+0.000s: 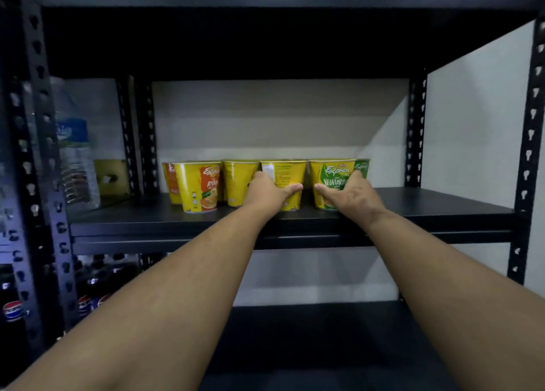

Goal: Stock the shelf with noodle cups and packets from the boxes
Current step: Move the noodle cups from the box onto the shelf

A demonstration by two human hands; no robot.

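Several yellow noodle cups stand in a row on the black shelf (442,210). My left hand (269,191) grips a yellow cup (287,174) in the middle of the row, thumb across its front. My right hand (351,194) grips the green-labelled vegetarian cup (330,175) just to its right, thumb pointing left. At the left end stands an orange-labelled cup (200,185), with one more cup behind it and another (237,181) beside it. A further green cup (362,166) peeks out behind my right hand.
Black metal uprights (415,131) frame the bay. A water bottle (75,151) and a gold-coloured box (110,177) sit in the bay to the left. Cola bottles (13,309) stand on the lower left shelf. The shelf's right half is bare.
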